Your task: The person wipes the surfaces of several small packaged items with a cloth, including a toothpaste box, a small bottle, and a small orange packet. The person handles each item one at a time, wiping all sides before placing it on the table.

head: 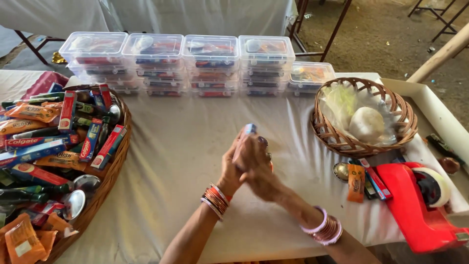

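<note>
Head view, from left to right: a big wicker basket (115, 166) at my left brims with toothpaste boxes (30, 143), orange sachets (22, 239) and small steel spoons (74, 203). Stacked clear lidded boxes (183, 61) line the far edge of the table (181, 146). At the middle my left hand (233, 168) and right hand (259, 168) are pressed together, clamped on a small packet (249, 129) whose blue tip pokes out above my fingers. Further right sits a smaller basket (405, 127) holding bagged white items, then a red tape dispenser (410, 205).

Outdoor packing stall, cloth-covered table (185, 161), stacked kit boxes (185, 63), dirt ground (386, 34)
</note>
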